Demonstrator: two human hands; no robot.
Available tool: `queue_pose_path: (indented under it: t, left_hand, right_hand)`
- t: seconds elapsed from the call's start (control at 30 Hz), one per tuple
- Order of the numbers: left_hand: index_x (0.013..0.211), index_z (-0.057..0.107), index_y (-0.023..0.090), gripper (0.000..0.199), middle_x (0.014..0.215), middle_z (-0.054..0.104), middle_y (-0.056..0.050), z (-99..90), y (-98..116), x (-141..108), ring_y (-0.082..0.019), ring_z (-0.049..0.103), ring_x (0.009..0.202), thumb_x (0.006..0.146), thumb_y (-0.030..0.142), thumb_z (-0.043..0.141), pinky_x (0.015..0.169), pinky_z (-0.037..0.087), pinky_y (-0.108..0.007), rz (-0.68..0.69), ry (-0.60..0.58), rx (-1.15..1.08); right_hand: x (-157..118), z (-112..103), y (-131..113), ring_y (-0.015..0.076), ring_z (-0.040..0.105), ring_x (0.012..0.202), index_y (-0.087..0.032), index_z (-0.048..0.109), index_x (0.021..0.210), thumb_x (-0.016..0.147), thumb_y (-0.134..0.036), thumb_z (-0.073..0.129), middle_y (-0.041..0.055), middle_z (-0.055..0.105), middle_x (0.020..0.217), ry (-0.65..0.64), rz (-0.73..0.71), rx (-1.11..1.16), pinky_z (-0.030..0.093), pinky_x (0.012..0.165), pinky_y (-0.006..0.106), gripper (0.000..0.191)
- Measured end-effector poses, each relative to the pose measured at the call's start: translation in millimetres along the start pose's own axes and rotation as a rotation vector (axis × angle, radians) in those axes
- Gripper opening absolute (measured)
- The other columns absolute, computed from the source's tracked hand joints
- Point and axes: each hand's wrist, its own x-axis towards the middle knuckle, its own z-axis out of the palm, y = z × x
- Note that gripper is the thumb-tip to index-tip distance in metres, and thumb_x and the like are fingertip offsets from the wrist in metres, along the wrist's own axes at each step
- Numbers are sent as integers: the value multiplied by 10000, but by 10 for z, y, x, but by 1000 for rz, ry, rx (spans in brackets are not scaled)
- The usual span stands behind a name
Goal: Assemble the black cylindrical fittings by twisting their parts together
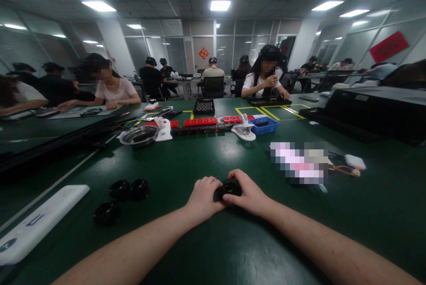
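Observation:
A small black round part (228, 188) with a hole in its top is held between both hands near the middle of the green table (159, 249). My left hand (205, 197) closes on its left side, the thumb low at the front. From the right, my right hand (248, 194) grips it with thumb and curved fingers. Off to the left stand three glossy black ring-shaped parts (119, 189), (139, 189), (107, 212), two side by side and one nearer.
Farther back are a metal bowl (139, 136), red power strips (200, 121), a white clip stand (244, 130) and a blue basket (265, 126). A white panel (43, 223) lies at left. Pixelated items and a white box (354, 161) lie at right. People sit across the table.

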Motion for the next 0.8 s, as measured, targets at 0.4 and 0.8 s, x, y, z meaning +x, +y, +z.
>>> queue_pose_path:
  t: [0.4,0.8]
  left_hand:
    - [845,537,193,292,890,539,-21,13,-4,-2,-210,479,864,683,429,595,730,367,-318,20,26,1]
    - [832,527,193,285,884,537,-20,-1,1,1,-210,480,863,683,427,589,739,373,-325,0,15,8]
  right_hand:
    - [-8,-31,-10,225,462,1021,-180,463,1090,667,-141,577,81,491,1086,-79,-137,76,355,895,385,440]
    - [4,-40,-28,213,467,1026,-189,530,1035,677,-113,564,77,496,1077,-106,-154,68,357,908,364,368]
